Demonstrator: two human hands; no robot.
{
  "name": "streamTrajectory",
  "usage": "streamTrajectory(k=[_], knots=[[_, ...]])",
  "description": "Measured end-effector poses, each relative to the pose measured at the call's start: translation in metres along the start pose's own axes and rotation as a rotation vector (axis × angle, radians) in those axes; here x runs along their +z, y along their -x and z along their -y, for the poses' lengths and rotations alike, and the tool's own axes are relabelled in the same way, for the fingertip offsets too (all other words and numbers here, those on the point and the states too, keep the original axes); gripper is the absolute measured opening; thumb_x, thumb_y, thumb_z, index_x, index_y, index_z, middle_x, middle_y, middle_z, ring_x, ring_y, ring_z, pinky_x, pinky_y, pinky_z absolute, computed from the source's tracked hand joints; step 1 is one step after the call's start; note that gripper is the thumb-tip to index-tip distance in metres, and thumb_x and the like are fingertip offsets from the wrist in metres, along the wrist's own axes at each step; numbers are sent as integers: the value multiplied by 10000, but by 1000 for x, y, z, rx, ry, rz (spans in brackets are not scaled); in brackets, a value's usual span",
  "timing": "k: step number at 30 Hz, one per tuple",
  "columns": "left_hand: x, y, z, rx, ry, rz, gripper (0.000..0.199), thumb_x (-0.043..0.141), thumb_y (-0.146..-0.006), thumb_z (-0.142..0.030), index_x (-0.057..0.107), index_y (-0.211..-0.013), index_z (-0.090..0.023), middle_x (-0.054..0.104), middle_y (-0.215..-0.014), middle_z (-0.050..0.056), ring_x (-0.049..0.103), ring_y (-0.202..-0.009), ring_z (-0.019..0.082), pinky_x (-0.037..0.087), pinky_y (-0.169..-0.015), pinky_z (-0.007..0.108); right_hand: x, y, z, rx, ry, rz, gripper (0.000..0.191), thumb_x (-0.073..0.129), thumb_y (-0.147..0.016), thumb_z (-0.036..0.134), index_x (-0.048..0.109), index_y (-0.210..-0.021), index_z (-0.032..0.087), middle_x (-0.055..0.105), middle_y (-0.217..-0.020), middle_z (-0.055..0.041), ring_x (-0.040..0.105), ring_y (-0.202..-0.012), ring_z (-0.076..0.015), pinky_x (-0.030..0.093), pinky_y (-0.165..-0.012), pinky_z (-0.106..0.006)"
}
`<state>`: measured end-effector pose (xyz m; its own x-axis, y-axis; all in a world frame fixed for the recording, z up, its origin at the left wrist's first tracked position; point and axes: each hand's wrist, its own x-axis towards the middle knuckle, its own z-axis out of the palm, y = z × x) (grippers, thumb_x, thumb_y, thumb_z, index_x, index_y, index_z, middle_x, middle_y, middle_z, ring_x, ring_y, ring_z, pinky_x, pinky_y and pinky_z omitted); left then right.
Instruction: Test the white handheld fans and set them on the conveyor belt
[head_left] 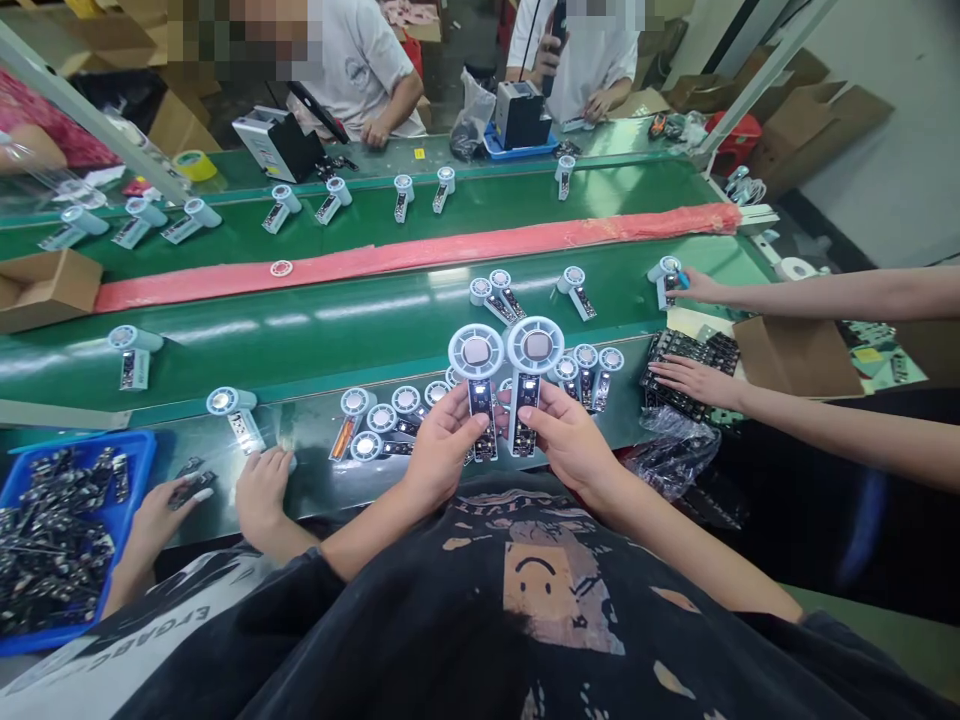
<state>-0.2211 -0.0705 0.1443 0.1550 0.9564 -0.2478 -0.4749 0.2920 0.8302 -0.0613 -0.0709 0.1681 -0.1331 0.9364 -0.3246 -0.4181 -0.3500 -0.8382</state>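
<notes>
In the middle of the head view I hold two light-blue handheld fans side by side, upright, with round heads at the top and bare circuit boards in their handles. My left hand [448, 440] is closed round the handle of the left handheld fan [475, 352]. The right handheld fan [535, 346] is gripped at its handle by my right hand [574, 440], the thumb lying over the board. A small light glows on each board. Several more fans [382, 418] lie on the bench just behind my hands, partly hidden by them.
A green conveyor belt [360, 345] runs across, with more fans on it and a pink strip [450, 248] along its middle. Co-workers' hands work at left and right. A blue bin [142, 470] of circuit boards stands left; stacked black boards [694, 355] and a carton [787, 365] lie right.
</notes>
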Motion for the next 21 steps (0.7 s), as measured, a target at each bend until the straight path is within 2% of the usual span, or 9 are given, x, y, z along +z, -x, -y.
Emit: streamTrajectory(k=[7, 12, 17, 21], knots=[[11, 3, 6, 14, 10, 5, 523, 887, -708, -386, 693, -1158, -204, 717, -1313, 120, 613, -1302, 320, 466, -1134, 485, -15, 2, 5, 46, -19, 42, 458, 869, -664, 369, 706, -1075, 249, 760, -1115, -41, 705, -1043, -251, 554, -982, -437], [24, 4, 13, 59, -6, -42, 504, 873, -727, -383, 694, -1165, -210, 701, -1345, 114, 592, -1331, 307, 432, -1168, 460, -29, 1, 10, 94, -62, 114, 428, 837, -681, 386, 705, -1064, 250, 750, -1148, -49, 700, -1064, -277, 583, -915, -452], [41, 5, 20, 37, -33, -43, 524, 855, -750, -350, 668, -1218, -209, 715, -1310, 122, 668, -1222, 302, 516, -1084, 481, -45, 1, 17, 60, -41, 152, 412, 835, -692, 361, 703, -1064, 243, 764, -1082, -44, 703, -1061, -263, 550, -988, -451], [52, 6, 26, 39, -30, -77, 552, 868, -734, -355, 659, -1222, -202, 723, -1298, 125, 682, -1203, 302, 525, -1077, 483, -57, 2, 23, 81, -32, 178, 420, 833, -700, 352, 694, -1080, 238, 767, -1085, -47, 707, -1060, -254, 528, -1031, -460]])
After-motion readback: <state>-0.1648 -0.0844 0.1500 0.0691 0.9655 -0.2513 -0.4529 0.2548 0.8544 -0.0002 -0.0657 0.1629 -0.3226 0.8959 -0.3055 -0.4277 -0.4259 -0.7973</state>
